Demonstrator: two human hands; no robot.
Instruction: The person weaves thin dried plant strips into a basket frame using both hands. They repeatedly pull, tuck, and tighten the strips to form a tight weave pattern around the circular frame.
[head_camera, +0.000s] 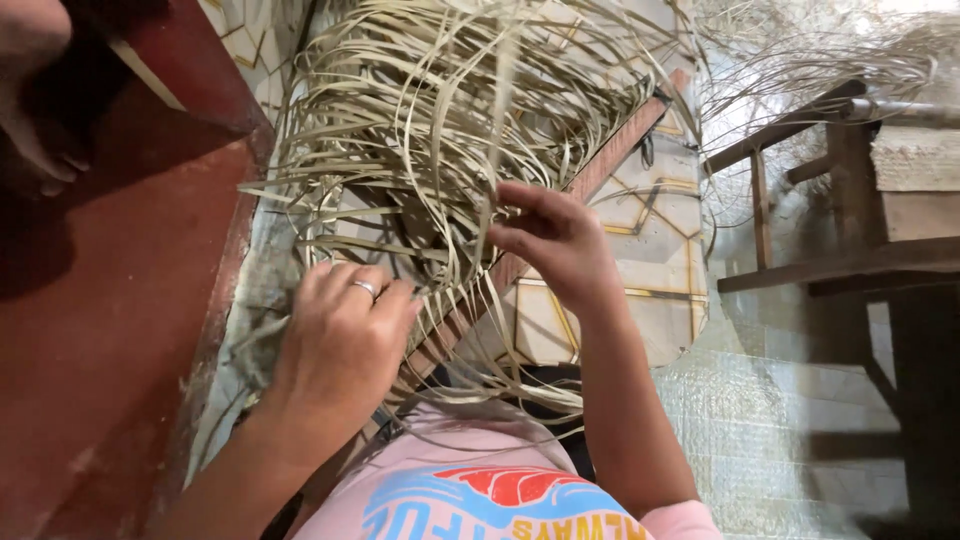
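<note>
Clearly both hands work in a bundle of pale flat reed strips (440, 110) that fans out across the middle, over a patterned tiled floor (650, 220). Left hand (345, 335), with a ring (364, 288), presses closed on strips near the lower left. Right hand (555, 240) pinches a strip between fingertips, just right of centre. Wooden bench (850, 200) stands far right.

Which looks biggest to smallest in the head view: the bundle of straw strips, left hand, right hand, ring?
1. Bundle of straw strips, the largest.
2. Left hand and right hand look about alike; nearness makes ranking unsure.
3. Ring, the smallest.
</note>
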